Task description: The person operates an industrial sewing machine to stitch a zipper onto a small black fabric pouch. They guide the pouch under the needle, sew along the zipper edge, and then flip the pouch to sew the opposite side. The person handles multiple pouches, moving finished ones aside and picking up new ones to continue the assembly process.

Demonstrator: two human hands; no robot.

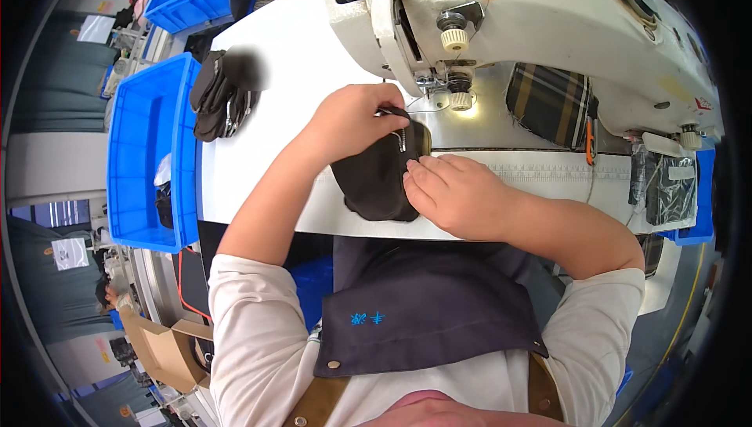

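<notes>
Small black fabric pouch w/ a metal zipper [376,180] lay on the white bench [266,153], right in front of the white industrial sewing machine [548,27], its top edge at the needle area. Left hand [356,117] gripped the pouch's upper edge by the zipper, fingers curled tight round the fabric. Right hand [454,192] pressed on the pouch's right side, fingers [419,172] bent & close together, tips on the cloth near the zipper; not clear whether they pinched it or only pushed down. Both hands nearly touched over the pouch.

Pile of dark fabric pieces [223,94] sat at bench's left edge, just beside the blue plastic bin [145,113]. Plaid cloth piece [548,102] lay under the machine arm, to the right. Cardboard box [168,345] stood on floor, lower left.
</notes>
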